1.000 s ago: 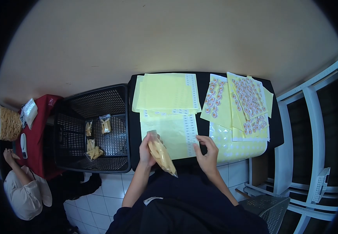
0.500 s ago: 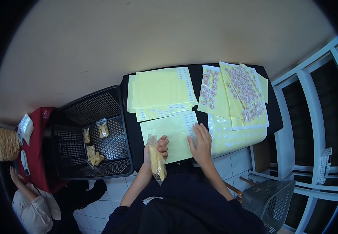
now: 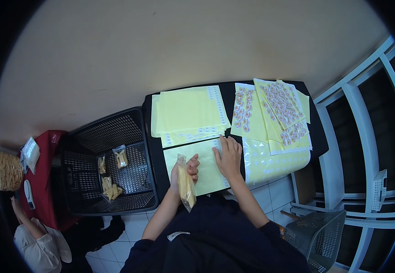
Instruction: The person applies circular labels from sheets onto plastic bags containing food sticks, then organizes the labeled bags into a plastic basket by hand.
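My left hand (image 3: 175,178) is closed around a clear packet of pale yellow stick snacks (image 3: 186,187), held tilted above the near edge of the table. My right hand (image 3: 229,158) lies palm down over the right side of the front yellow label sheet (image 3: 202,170), thumb apart from the fingers. Its fingertips rest near that sheet's upper right corner, by the strip of small white labels, part of which it covers. Behind the front sheet is a stack of similar yellow sheets (image 3: 188,107) with white labels along the right and lower edges.
Yellow sheets with round orange-and-white stickers (image 3: 281,107) overlap a glossy sheet (image 3: 277,166) at right. Left stands a black crate (image 3: 133,170) holding several snack packets (image 3: 111,189). Beyond it, a person's arm (image 3: 29,223) is beside a red-covered table (image 3: 47,182). A grey chair (image 3: 316,236) stands lower right.
My right hand has moved up and slightly left along the front sheet toward its upper right corner. My left hand still holds the snack packet. The camera view has shifted slightly.
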A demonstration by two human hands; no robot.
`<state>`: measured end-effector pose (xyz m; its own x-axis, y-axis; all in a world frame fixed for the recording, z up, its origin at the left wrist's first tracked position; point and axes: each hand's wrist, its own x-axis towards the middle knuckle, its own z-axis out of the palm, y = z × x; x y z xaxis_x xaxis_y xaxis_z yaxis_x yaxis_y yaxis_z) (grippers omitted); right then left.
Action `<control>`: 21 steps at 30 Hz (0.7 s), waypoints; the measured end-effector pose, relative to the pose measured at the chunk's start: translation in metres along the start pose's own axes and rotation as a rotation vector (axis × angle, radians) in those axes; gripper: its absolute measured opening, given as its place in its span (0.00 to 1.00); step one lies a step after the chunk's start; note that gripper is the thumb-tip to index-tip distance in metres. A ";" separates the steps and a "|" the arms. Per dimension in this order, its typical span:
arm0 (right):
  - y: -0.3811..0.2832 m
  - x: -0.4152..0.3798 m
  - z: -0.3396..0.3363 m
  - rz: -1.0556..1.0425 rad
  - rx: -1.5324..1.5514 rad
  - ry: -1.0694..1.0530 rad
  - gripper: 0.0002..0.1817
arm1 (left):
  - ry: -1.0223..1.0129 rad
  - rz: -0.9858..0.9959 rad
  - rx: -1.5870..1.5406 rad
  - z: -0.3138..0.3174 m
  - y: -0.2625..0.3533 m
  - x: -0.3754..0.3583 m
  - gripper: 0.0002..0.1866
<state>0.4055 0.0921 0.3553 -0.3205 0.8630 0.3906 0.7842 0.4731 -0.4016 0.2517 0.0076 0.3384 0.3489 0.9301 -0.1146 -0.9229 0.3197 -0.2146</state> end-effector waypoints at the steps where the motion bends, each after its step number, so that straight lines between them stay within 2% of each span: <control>1: 0.001 0.001 0.002 -0.018 -0.030 -0.001 0.22 | -0.003 0.002 0.002 -0.001 0.000 0.000 0.26; 11: -0.003 0.004 0.008 -0.002 -0.019 0.083 0.13 | 0.027 0.026 0.117 -0.004 0.000 0.001 0.27; 16: -0.004 0.007 0.005 -0.019 -0.030 0.101 0.12 | 0.013 0.037 0.147 -0.002 -0.001 0.000 0.25; 18: -0.003 0.008 0.009 -0.040 -0.025 0.128 0.13 | 0.093 0.097 0.196 0.001 -0.002 -0.001 0.23; 21: -0.003 0.009 0.014 0.036 0.068 0.116 0.14 | 0.143 0.130 0.274 0.007 -0.003 0.000 0.20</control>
<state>0.3931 0.1010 0.3480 -0.2257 0.8553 0.4665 0.7553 0.4560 -0.4707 0.2537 0.0080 0.3458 0.2269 0.9377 -0.2629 -0.9639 0.2549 0.0772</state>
